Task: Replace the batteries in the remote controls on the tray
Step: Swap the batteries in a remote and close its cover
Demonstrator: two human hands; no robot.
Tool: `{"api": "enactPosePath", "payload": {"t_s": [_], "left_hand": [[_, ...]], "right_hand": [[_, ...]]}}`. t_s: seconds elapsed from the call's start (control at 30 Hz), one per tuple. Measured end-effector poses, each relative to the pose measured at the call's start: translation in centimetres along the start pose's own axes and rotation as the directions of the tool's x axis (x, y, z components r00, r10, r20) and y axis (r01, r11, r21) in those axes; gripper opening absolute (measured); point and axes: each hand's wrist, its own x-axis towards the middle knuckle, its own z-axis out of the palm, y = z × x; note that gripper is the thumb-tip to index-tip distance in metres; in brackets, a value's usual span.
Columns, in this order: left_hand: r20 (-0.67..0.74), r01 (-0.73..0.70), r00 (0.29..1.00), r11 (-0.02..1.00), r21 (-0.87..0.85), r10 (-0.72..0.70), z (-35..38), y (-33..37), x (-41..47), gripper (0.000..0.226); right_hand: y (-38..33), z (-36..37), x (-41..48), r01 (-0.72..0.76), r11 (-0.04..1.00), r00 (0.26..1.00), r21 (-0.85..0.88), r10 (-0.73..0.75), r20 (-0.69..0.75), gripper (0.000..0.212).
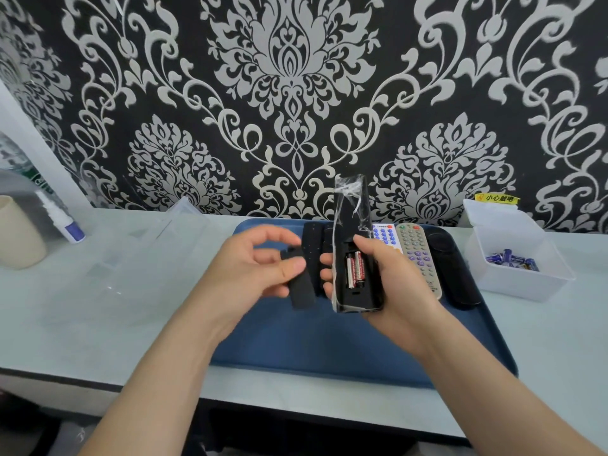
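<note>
While the right hand (394, 274) curls round a black remote (348, 209) wrapped in clear film and holds it above the blue tray (329, 340), its back faces up and the compartment stands open. Two red-and-black batteries (355, 269) lie inside, their print too small to read. The left hand (253, 268) pinches the loose black battery cover (301, 291) between thumb and fingers, just beside the remote. On the tray behind lie a white remote (385, 236) with blue keys, a grey remote (418, 255) with purple keys and a dark remote (457, 274). To the right on the tabletop (98, 291), a white bin (513, 284) holds blue batteries (511, 260). A yellow sticker (498, 198) on the wall reads 小心触电.
</note>
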Motion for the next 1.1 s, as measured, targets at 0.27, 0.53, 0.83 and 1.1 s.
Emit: {"api": "enactPosePath", "payload": {"t_s": [0.27,0.53,0.83,1.1], "left_hand": [[-0.078,-0.147,0.988,0.968,-0.202,0.134,3.4,0.5,-0.2,0.024],[-0.036,-0.222,0.975,0.975,-0.027,0.221,4.6,0.1,0.3,0.028],[-0.05,-0.327,0.941,0.938,0.112,0.334,4.8,-0.3,0.5,0.038],[0.051,-0.522,0.764,0.57,0.635,0.643,5.5,-1.9,0.9,0.034]], "right_hand": [[0.4,0.2,-0.2,0.024,0.999,0.997,-0.024,-0.022,0.08,0.034],[0.2,0.1,-0.2,0.029,0.999,0.996,-0.045,-0.025,0.085,0.044],[0.1,0.2,-0.4,0.052,0.997,0.998,-0.059,-0.05,0.025,0.05],[-0.2,-0.3,-0.3,0.098,0.994,0.995,-0.055,-0.096,0.039,0.052]]}}
